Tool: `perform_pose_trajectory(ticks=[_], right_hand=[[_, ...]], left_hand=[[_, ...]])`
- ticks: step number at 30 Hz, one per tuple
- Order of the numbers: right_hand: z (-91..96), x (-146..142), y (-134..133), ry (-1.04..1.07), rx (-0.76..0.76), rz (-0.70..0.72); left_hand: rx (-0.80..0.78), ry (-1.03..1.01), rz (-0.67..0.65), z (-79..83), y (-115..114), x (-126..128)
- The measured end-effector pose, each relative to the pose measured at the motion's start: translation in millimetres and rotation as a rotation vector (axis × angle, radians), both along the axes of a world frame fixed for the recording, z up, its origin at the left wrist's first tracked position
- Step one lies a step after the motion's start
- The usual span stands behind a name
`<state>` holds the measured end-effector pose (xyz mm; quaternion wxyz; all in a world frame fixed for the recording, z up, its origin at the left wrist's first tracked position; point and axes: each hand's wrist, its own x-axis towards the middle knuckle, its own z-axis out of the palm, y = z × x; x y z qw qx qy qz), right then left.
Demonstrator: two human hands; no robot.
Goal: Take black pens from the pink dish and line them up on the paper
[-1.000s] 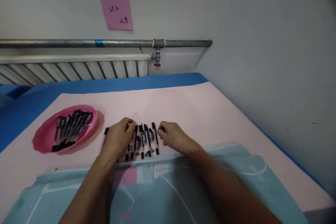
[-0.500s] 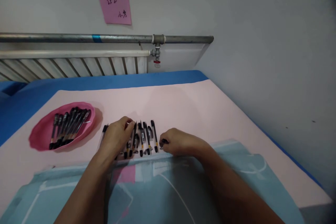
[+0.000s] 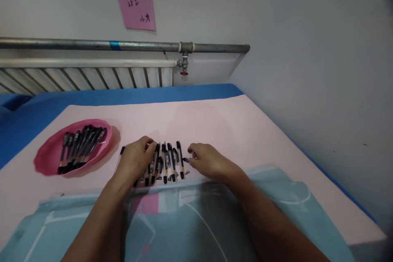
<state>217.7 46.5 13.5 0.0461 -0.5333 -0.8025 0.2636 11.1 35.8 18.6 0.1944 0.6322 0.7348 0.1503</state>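
Observation:
Several clear-barrelled pens with black ends (image 3: pixel 180 159) lie side by side on the pink tabletop between my hands, with loose black caps and small metal tips (image 3: pixel 187 172) among them. My left hand (image 3: pixel 136 157) rests over the left end of this row, its fingers curled and pinched together; what they hold, if anything, is hidden. To the right of the row, my right hand (image 3: pixel 204 159) pinches a small black pen cap (image 3: pixel 186 159), which points left toward the nearest pen. Another pen (image 3: pixel 120 157) lies partly covered left of my left hand.
A pink oval basket (image 3: pixel 43 163) full of black pens (image 3: pixel 81 147) stands at the left. Light-blue cloth (image 3: pixel 172 229) covers the near side. Behind the blue table edge (image 3: pixel 138 95) run a radiator (image 3: pixel 123 73) and a metal pipe (image 3: pixel 147 45); a wall rises at right.
My right hand has lifted slightly away from the tabletop and turned, so the black cap now sticks out to the left. A metal tip beneath it shows clearly. My left hand stays in place.

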Motion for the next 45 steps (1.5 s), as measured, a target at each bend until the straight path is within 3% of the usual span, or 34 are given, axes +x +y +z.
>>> perform_pose_trajectory(ticks=[6, 15, 19, 22, 24, 27, 30, 40, 45], right_hand=[[-3.9, -1, -1, -0.032, 0.015, -0.014], [-9.5, -12, 1, 0.088, 0.045, -0.077], [-9.9, -10, 2, 0.141, 0.060, -0.024], [-9.7, -10, 3, 0.120, 0.065, -0.052], [-10.6, -11, 5, 0.102, 0.074, -0.081], [-10.4, -14, 7, 0.116, 0.087, -0.080], [-7.1, -16, 5, 0.103, 0.098, -0.078], [-14.5, -11, 7, 0.109, 0.091, -0.033], [-15.3, -11, 7, 0.120, 0.081, -0.035]], left_hand=[[-0.013, 0.013, -0.005, 1.9, 0, -1], [0.015, -0.020, 0.014, 0.7, 3, -11], [0.060, -0.007, 0.133, 4.9, 5, -32], [0.111, 0.062, 0.244, 8.8, 4, -62], [0.138, 0.174, 0.391, 9.5, 3, -86], [0.145, 0.292, 0.595, 6.7, 1, -120], [0.120, 0.313, 0.659, 0.4, 2, -137], [0.049, 0.297, 0.632, -12.2, 15, -128], [0.090, 0.275, 0.622, -6.7, 13, -128]])
